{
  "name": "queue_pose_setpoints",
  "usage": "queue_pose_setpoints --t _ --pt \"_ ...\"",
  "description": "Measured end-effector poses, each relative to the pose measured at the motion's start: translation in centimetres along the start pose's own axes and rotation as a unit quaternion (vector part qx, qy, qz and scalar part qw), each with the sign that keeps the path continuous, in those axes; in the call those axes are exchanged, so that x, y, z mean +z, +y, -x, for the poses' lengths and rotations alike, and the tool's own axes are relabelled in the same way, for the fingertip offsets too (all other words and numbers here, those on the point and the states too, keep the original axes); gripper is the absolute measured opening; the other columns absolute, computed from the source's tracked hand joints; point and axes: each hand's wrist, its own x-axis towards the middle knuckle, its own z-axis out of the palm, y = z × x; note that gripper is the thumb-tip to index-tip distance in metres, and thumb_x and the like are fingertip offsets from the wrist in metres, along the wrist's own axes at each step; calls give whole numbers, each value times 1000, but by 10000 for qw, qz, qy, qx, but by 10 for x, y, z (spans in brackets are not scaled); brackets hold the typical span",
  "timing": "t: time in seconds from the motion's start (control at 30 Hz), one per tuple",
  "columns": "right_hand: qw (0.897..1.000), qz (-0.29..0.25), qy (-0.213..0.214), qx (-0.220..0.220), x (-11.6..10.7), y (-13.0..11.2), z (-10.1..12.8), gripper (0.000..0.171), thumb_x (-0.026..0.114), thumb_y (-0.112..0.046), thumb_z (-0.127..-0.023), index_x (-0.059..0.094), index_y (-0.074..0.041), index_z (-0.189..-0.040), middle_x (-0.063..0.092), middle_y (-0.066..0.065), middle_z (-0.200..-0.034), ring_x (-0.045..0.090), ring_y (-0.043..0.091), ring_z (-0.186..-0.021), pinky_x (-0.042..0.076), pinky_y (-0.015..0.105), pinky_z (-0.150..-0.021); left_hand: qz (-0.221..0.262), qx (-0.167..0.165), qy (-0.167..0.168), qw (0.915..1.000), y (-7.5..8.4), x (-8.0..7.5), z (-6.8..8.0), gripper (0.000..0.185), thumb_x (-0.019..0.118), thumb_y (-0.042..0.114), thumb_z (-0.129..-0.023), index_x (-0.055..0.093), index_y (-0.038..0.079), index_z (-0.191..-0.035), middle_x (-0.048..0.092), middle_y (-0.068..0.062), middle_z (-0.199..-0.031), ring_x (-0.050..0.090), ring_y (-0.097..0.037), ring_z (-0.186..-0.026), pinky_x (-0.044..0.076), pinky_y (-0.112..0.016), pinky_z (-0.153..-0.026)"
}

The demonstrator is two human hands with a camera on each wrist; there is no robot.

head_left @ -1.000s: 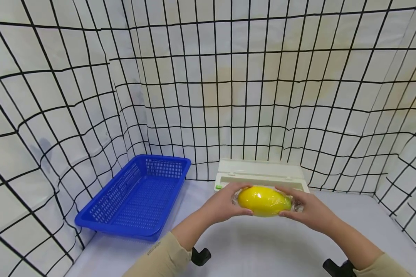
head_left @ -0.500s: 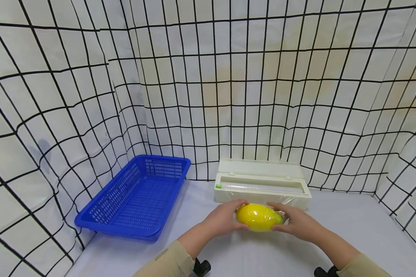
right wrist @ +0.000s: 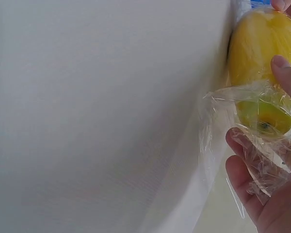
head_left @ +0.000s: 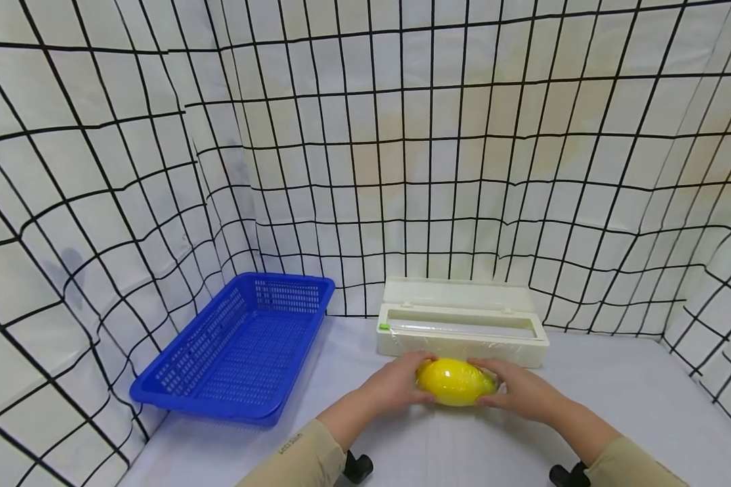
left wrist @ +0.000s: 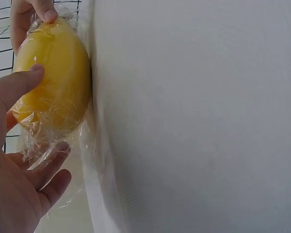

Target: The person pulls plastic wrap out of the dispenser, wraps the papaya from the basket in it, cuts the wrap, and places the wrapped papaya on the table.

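A smooth yellow fruit (head_left: 455, 382), mango-like and green at one end, lies sideways just in front of the film dispenser. Clear cling film (right wrist: 276, 160) covers it and bunches loosely at both ends. My left hand (head_left: 396, 384) grips the left end, thumb on the near side. On the green end, my right hand (head_left: 520, 391) holds in the same way, its lower fingers under the loose film. The fruit seems to rest on the white tabletop. Behind it stands the cream cling film dispenser (head_left: 463, 346), lid up, with a roll inside and a green slider at its left.
A blue plastic basket (head_left: 268, 412) with slotted walls stands at the left. White cloth walls with a black grid net (head_left: 402, 182) enclose the back and sides. White cloth (head_left: 615, 379) covers the table.
Both hands have brought the wrapped fruit down and toward me from in front of the dispenser's opening, uncovering the roll. Over the last half second they have hardly moved.
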Motion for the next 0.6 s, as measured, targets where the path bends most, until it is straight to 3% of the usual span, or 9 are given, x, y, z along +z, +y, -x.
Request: queue_pose_setpoints --t 0.23,0.47,0.6 --pt "9997 -149 35 182 -4 1 2 86 78 -54 -77 45 -22 -149 49 10 -147 53 35 -125 47 57 -97 246 -208 -58 9995 -1 -3 4 71 80 38 -83 45 29 -145 44 7 -149 49 -17 -130 41 -43 -108" --pt "9992 -222 141 296 -9 5 6 90 82 -51 -75 43 -18 -149 51 12 -143 58 19 -101 51 40 -80 328 -267 -50 9991 -3 -4 7 76 79 40 -84 42 24 -149 43 3 -150 50 -19 -129 42 -42 -107" --pt "9988 -229 169 398 -10 9 8 92 82 -53 -74 42 -18 -149 50 11 -143 57 20 -104 50 39 -79 351 -290 -32 9990 -4 -5 10 76 78 43 -84 42 25 -148 43 3 -150 52 -19 -126 45 -42 -104"
